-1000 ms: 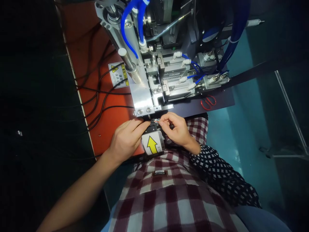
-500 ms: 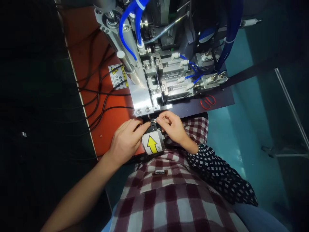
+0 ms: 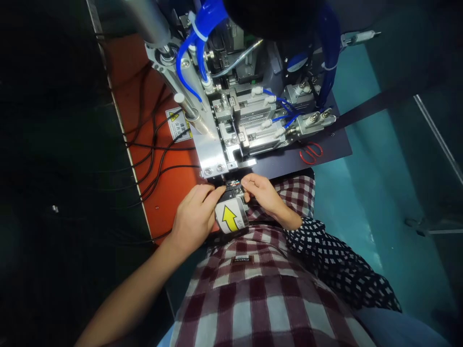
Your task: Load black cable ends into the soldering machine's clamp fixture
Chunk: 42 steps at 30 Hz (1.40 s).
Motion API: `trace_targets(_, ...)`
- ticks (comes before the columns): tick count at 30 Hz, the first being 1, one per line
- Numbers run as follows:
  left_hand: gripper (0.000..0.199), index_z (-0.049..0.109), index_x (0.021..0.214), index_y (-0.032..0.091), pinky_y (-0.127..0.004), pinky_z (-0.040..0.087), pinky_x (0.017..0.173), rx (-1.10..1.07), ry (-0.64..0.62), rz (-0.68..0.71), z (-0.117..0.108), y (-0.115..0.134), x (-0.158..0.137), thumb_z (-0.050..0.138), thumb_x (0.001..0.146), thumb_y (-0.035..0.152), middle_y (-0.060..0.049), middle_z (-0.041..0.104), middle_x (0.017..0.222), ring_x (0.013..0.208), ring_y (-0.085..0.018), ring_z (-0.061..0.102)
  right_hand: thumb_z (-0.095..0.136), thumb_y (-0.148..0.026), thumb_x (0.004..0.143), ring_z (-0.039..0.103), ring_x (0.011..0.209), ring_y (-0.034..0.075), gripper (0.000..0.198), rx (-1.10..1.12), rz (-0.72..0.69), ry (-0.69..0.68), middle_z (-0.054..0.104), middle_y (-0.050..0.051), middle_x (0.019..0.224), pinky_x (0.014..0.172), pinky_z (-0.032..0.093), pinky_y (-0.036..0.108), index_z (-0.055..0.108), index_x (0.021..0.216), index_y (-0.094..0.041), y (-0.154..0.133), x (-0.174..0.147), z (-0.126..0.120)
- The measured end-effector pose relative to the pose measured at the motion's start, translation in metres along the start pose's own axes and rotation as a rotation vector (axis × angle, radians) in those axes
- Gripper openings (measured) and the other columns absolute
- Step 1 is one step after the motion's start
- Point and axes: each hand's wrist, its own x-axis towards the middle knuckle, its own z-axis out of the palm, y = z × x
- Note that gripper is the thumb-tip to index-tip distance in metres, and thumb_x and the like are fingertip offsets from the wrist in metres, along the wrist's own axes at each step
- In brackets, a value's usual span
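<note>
My left hand (image 3: 195, 212) is closed, with thumb and fingertips pressed together at the black fixture (image 3: 227, 193) on the front of the machine. What its fingers grip is hidden. My right hand (image 3: 263, 193) pinches at the ends of some thin coloured wires (image 3: 235, 183), reddish, white and bluish, that show between the two hands. Just below the fingers sits a rounded cover with a yellow arrow label (image 3: 229, 218). A steel plate with screw heads (image 3: 213, 161) ends right above the fingertips.
Pneumatic cylinders (image 3: 258, 115) with blue air hoses (image 3: 206, 24) fill the area beyond the hands. Black cables (image 3: 155, 140) run across the orange table (image 3: 135, 101) at left. A red looped object (image 3: 310, 153) lies on the dark base plate (image 3: 289, 166) at right.
My right hand has drawn slightly to the right, away from the left, and more of the coloured wires shows between them. The left hand stays at the fixture. The camera view has shifted a little.
</note>
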Motion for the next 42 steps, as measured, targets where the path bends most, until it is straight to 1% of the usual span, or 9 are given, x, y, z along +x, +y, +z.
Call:
trace_targets(3,0.03,0.065,0.111,0.008,-0.032,0.05,0.072,-0.037,0.029,-0.002,0.003,-0.002,0.002,0.043,0.091,0.008,-0.012,0.062,0.093,0.085,-0.021,0.056,0.057,-0.047,0.088,0.053,0.05,0.01,0.031,-0.026,-0.083,0.018,0.057,-0.004,0.063,0.054,0.042,0.025,0.055,0.079,-0.018,-0.001,-0.003,0.0)
trace_targets(7,0.031,0.065,0.114,0.01,-0.032,0.049,0.07,-0.035,0.016,-0.008,0.005,-0.002,0.002,0.042,0.092,0.011,-0.011,0.061,0.092,0.084,-0.022,0.055,0.054,-0.045,0.092,0.054,0.053,0.011,0.03,-0.16,-0.149,0.018,0.055,-0.004,0.06,0.055,0.043,0.025,0.056,0.079,-0.018,-0.008,-0.006,0.007)
trace_targets(10,0.032,0.064,0.115,0.013,-0.032,0.049,0.07,-0.045,0.015,-0.017,0.006,-0.002,0.001,0.041,0.093,0.013,-0.011,0.06,0.092,0.086,-0.022,0.056,0.058,-0.04,0.09,0.052,0.051,0.01,0.024,-0.181,-0.176,0.028,0.054,-0.004,0.061,0.05,0.039,0.024,0.055,0.08,-0.018,-0.011,-0.007,0.011)
trace_targets(14,0.032,0.063,0.118,0.014,-0.032,0.048,0.072,-0.087,0.01,-0.042,0.007,-0.002,0.0,0.042,0.094,0.015,-0.011,0.06,0.095,0.088,-0.021,0.055,0.055,-0.035,0.091,0.048,0.048,0.009,0.02,-0.184,-0.207,0.023,0.051,-0.006,0.056,0.048,0.037,0.023,0.053,0.08,-0.018,-0.013,-0.007,0.014)
trace_targets(23,0.037,0.062,0.122,0.016,-0.034,0.048,0.076,-0.041,-0.038,-0.047,0.009,-0.001,-0.002,0.04,0.093,0.014,-0.011,0.06,0.096,0.086,-0.021,0.053,0.057,-0.041,0.089,0.047,0.048,0.01,0.024,-0.085,-0.167,-0.012,0.051,-0.006,0.053,0.051,0.039,0.026,0.052,0.08,-0.019,-0.013,-0.005,0.015)
trace_targets(28,0.037,0.061,0.124,0.018,-0.034,0.049,0.08,-0.125,0.016,-0.056,0.012,-0.004,-0.004,0.042,0.093,0.014,-0.01,0.058,0.099,0.093,-0.021,0.054,0.058,-0.04,0.088,0.049,0.049,0.011,0.022,-0.13,-0.193,0.006,0.052,-0.006,0.054,0.051,0.039,0.026,0.052,0.081,-0.02,-0.009,-0.003,0.014)
trace_targets(31,0.036,0.06,0.123,0.018,-0.034,0.049,0.082,-0.161,0.026,-0.063,0.014,-0.005,-0.004,0.042,0.093,0.014,-0.009,0.057,0.1,0.094,-0.021,0.054,0.059,-0.042,0.087,0.049,0.05,0.012,0.025,-0.094,-0.19,-0.011,0.052,-0.006,0.054,0.053,0.04,0.027,0.052,0.08,-0.02,-0.008,-0.002,0.013)
trace_targets(37,0.038,0.062,0.12,0.017,-0.032,0.049,0.079,-0.17,0.04,-0.071,0.016,-0.005,-0.004,0.04,0.091,0.009,-0.009,0.057,0.1,0.093,-0.02,0.054,0.06,-0.048,0.084,0.05,0.052,0.012,0.032,-0.049,-0.162,-0.038,0.054,-0.005,0.054,0.057,0.041,0.028,0.051,0.075,-0.019,-0.011,-0.002,0.013)
trace_targets(42,0.038,0.063,0.118,0.016,-0.031,0.048,0.075,-0.076,0.032,-0.062,0.015,-0.001,-0.001,0.039,0.089,0.008,-0.009,0.058,0.097,0.09,-0.02,0.055,0.06,-0.046,0.084,0.05,0.053,0.011,0.029,-0.058,-0.191,-0.037,0.054,-0.005,0.056,0.058,0.041,0.027,0.052,0.076,-0.019,-0.012,-0.003,0.011)
